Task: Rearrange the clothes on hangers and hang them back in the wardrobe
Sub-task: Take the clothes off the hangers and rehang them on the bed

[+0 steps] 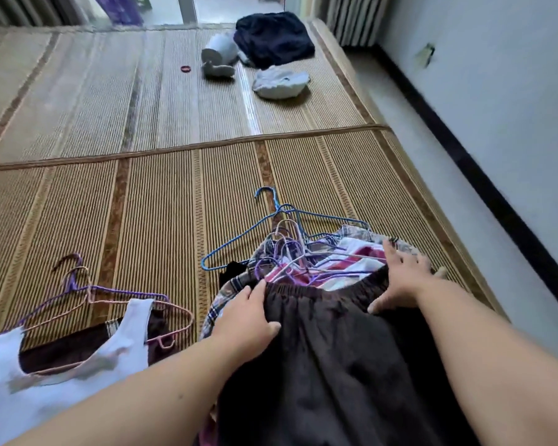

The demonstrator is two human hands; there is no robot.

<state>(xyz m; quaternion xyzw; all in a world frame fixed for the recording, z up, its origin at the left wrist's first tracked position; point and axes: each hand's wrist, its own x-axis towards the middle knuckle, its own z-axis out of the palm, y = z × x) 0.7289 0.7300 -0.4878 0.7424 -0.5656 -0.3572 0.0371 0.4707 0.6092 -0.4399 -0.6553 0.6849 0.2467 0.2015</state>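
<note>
A dark brown garment with an elastic waistband [332, 349] lies on top of a pile of clothes on the woven mat. My left hand [248, 320] rests on the waistband's left end with straight fingers. My right hand [400, 278] lies flat on its right end, fingers spread. Beyond the waistband sits a tangle of wire hangers [287, 252] in purple, white and pink, with a blue hanger [271, 226] on top. Plaid and striped clothes [348, 252] show under them. At the left, a white sleeveless top [78, 375] hangs on pink and purple hangers [110, 297].
The woven mat [142, 204] covers the floor in two sections. Far back lie a dark navy garment [271, 37], a pale grey bundle [281, 82], a whitish object [219, 56] and a small red ring [186, 69]. A wall with a dark baseboard [484, 175] runs along the right.
</note>
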